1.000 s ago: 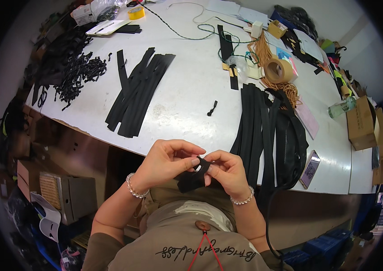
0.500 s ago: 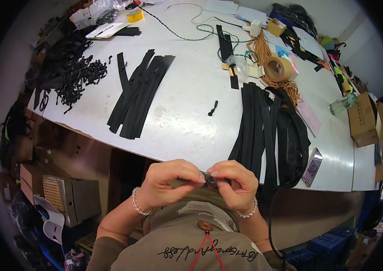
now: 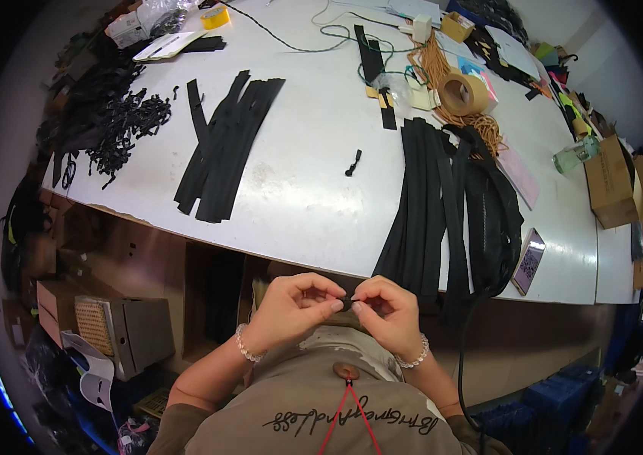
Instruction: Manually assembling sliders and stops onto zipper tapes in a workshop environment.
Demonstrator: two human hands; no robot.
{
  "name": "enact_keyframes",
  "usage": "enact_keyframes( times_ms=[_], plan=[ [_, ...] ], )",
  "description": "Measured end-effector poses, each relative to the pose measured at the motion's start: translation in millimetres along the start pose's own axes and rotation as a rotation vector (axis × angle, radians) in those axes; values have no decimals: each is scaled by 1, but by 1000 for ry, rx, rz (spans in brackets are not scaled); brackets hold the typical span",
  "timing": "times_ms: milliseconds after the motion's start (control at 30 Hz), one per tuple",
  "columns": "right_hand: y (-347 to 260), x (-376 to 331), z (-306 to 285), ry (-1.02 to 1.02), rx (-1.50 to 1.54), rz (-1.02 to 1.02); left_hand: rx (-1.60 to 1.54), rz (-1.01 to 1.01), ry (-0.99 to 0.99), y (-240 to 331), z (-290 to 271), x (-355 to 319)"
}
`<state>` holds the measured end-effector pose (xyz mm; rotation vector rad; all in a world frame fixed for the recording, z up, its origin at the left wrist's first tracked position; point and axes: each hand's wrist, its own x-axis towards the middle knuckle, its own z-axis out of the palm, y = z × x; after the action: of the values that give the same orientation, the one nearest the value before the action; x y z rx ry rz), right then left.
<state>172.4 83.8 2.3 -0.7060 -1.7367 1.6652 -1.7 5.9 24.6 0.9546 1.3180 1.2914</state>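
The white table (image 3: 302, 227) spans the work area. On its right side, a bundle of black strips (image 3: 418, 205) reaches the near edge, with a black bag (image 3: 494, 220) just beside it. A second set of black strips, the fanned stack (image 3: 223, 152), lies left of centre. Farther left is a heap of small black loops (image 3: 128, 129).

The left hand (image 3: 296, 309) and right hand (image 3: 390, 312) are in front of the torso, just off the near edge. Each is partly closed, thumb tip brought to fingertips in a pinch. A phone (image 3: 529, 262) lies right of the bag. A single black loop (image 3: 353, 162) lies alone near mid-table.

The smallest item is the dark piece (image 3: 347, 304), between the two sets of fingertips and apparently gripped from both sides. The fingers cover most of it; its full shape cannot be told.

Possible faults:
- Dropped piece: a loosened pinch would probably let it fall below the edge, since no tabletop lies beneath it.
- Misalignment: fingertips hiding the piece could conceal a twist.
- Disturbed bundle: a sideways sweep of the right hand could catch the nearby strip ends and drag them off.
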Motion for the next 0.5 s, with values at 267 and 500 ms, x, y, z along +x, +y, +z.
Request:
enact_keyframes(
  times_ms=[267, 500],
  plan=[
    [81, -21, 7, 280, 500, 548, -221, -462, 11, -100, 10, 18],
    [89, -20, 17, 502, 651, 667, -261, -495, 136, -109, 15, 23]
  ],
)
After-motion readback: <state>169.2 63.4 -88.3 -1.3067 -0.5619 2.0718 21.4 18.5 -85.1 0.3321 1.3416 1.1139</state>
